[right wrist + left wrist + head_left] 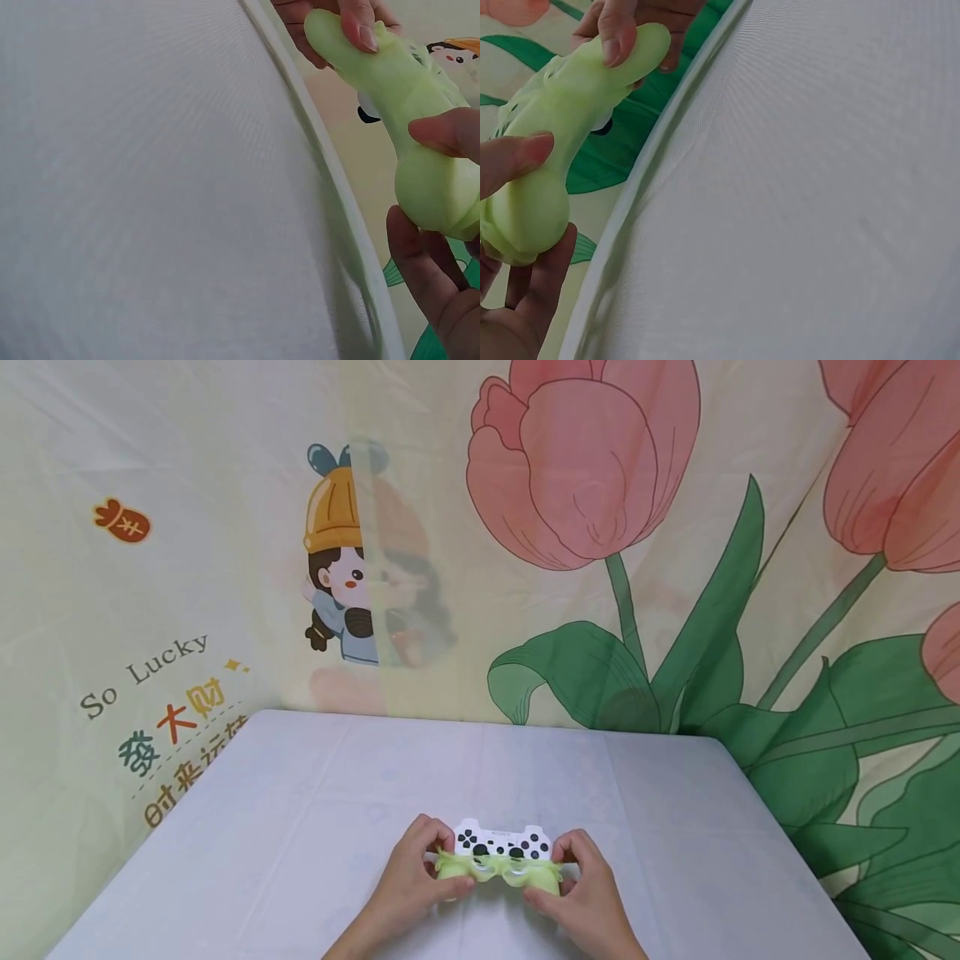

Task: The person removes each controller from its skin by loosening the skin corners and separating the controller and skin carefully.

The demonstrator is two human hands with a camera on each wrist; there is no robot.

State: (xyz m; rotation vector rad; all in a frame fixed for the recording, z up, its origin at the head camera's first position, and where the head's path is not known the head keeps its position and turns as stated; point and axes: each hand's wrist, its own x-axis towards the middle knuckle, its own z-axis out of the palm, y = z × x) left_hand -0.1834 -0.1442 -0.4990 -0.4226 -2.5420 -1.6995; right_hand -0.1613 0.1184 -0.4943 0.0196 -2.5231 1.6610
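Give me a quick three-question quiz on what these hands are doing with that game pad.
1. True or false: the green cover wraps the whole white controller.
2. Which hands grip the cover? A) left only B) right only C) both
3. What lies under the hands?

Key:
1. False; only the near part is covered.
2. C; left hand and right hand.
3. A pale table.

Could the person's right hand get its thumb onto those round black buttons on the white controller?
Probably yes. The right hand already holds the white controller at that end, and the green cover wraps only the lower half, leaving the black buttons bare.
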